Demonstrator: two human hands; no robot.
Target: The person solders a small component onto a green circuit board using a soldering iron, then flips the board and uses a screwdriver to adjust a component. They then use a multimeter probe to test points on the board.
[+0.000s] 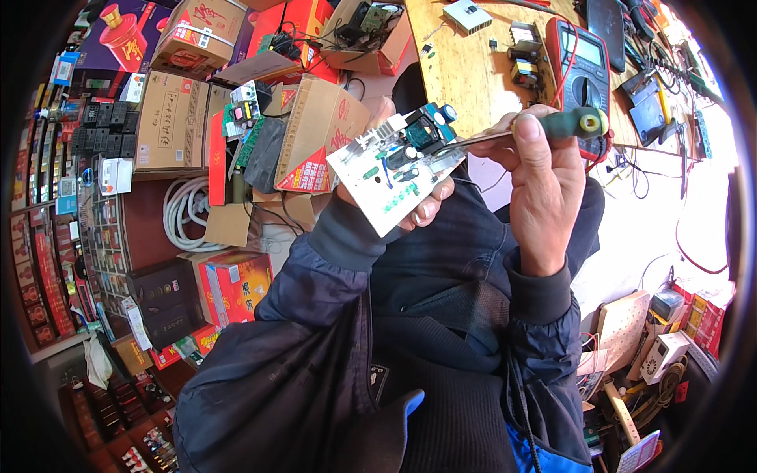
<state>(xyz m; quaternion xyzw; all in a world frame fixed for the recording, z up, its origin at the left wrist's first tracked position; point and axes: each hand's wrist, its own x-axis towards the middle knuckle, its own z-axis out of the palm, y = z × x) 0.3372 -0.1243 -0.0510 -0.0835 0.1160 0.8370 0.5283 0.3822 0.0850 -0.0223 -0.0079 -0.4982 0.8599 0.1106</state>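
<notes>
Working above the lap near a yellow-toned wooden workbench [453,75], with the two hands close together at one small object. Gripping in the left hand [428,210] a white, flat-faced circuit board [378,201], tilted, with fingertips showing round its near right edge and more of the hand behind it. Clasping in the right hand [544,185], between thumb and fingers, a screwdriver with a dark green handle, pale yellow end and slim metal shank [561,124].

Pointing the shank inward over the board's right side, among upright parts: just beside a black, block-shaped transformer [426,131] and close to a flat silver metal plate [447,163]. Hard to tell at this angle: tip pressed to a part or only hovering.

Counting as done, judging from the view: board bare of any housing, held up in the open, tool lined up over it. Counting as left: probably most of the screwdriver work, with transformer, ridged silver heatsink [380,137] and short black cylindrical capacitors [404,155] apparently all seated, and nothing seen lifted off. Impossible to judge: progress on the underside, turned away from view.

Visible beyond, on the workbench: a red-cased multimeter [579,77], untouched by either hand. Standing to the left: a brown cardboard box [331,118].
</notes>
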